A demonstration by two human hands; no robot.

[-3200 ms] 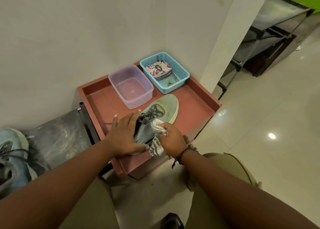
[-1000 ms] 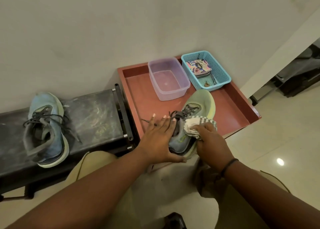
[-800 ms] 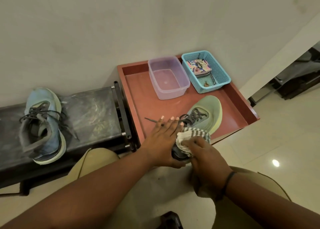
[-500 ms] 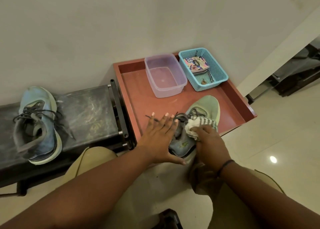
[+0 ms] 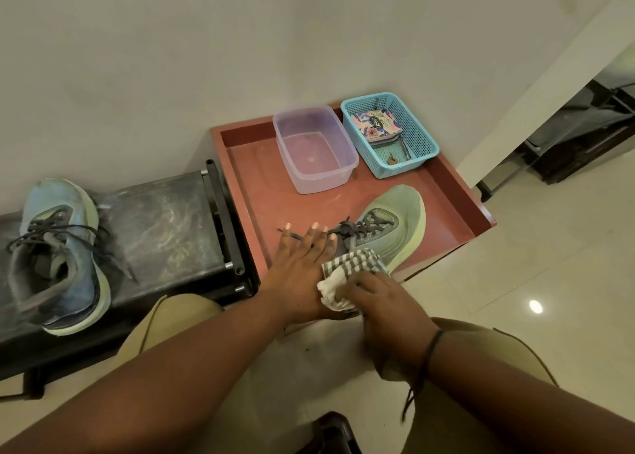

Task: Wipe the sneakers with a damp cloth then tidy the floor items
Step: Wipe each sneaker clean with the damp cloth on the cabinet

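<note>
A pale green sneaker [image 5: 395,223] lies on the red tray table [image 5: 453,192], toe pointing away from me. My left hand [image 5: 302,268] rests flat on its heel side, fingers straight, steadying it. My right hand [image 5: 381,302] grips a striped grey-and-white cloth [image 5: 347,275] and presses it on the sneaker's heel end, which is hidden under the cloth and hands. The second sneaker [image 5: 58,257], blue with a pale sole, sits on the dark bench [image 5: 165,233] at the left.
A clear plastic tub [image 5: 314,147] holding a little water and a blue mesh basket [image 5: 412,134] with a patterned pouch stand at the back of the tray. The wall is right behind. Glossy tiled floor [image 5: 549,281] stretches to the right, with a dark rack beyond.
My right hand has drawn the cloth back from the sneaker's laces toward its heel. My left hand has stayed on the shoe. The view shifted slightly.
</note>
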